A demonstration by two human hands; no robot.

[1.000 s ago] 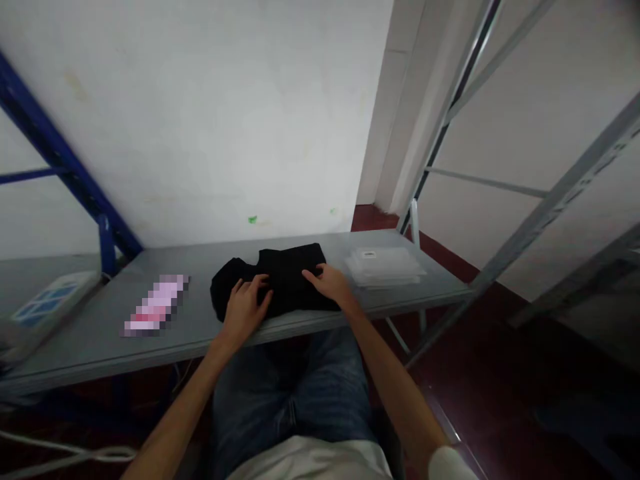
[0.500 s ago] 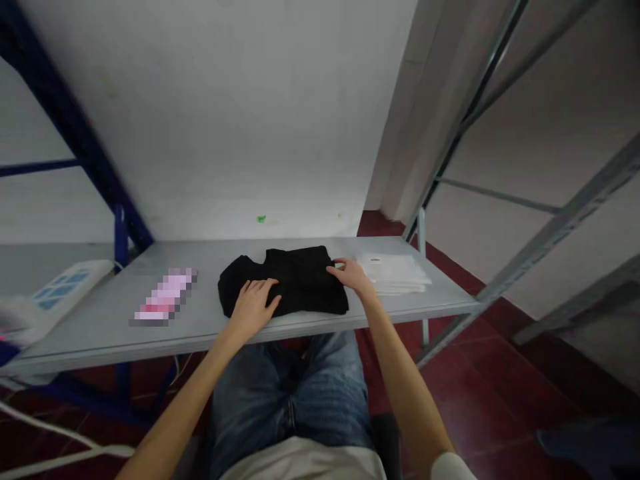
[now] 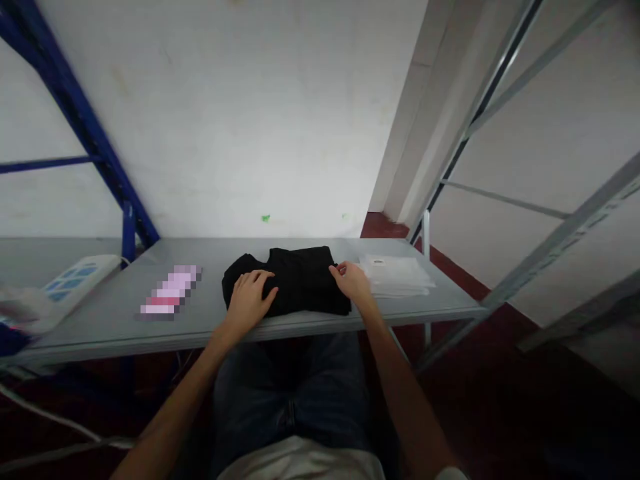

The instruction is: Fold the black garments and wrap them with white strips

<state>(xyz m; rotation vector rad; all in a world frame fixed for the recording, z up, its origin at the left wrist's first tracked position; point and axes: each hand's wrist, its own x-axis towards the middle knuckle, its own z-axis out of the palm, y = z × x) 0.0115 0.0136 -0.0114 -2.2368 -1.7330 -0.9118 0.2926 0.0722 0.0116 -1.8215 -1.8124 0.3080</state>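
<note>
A folded black garment lies on the grey shelf-like table, close to its front edge. Its exact kind does not show. My left hand rests flat on the garment's left part, fingers spread and thumb apart. At the right edge of the cloth, my right hand has thumb and fingers closed together on the fabric. Just right of that hand lies a stack of clear plastic bags, with a small dark mark on the top one.
A pixelated pink object lies left of the garment. Farther left is a white power strip with blue sockets. Blue metal posts rise at the left, grey metal posts at the right. A white wall stands behind.
The view has shifted slightly. My left hand has slid a little left over the garment. My right thumb and fingers have drawn together at its right edge. The garment keeps its shape.
</note>
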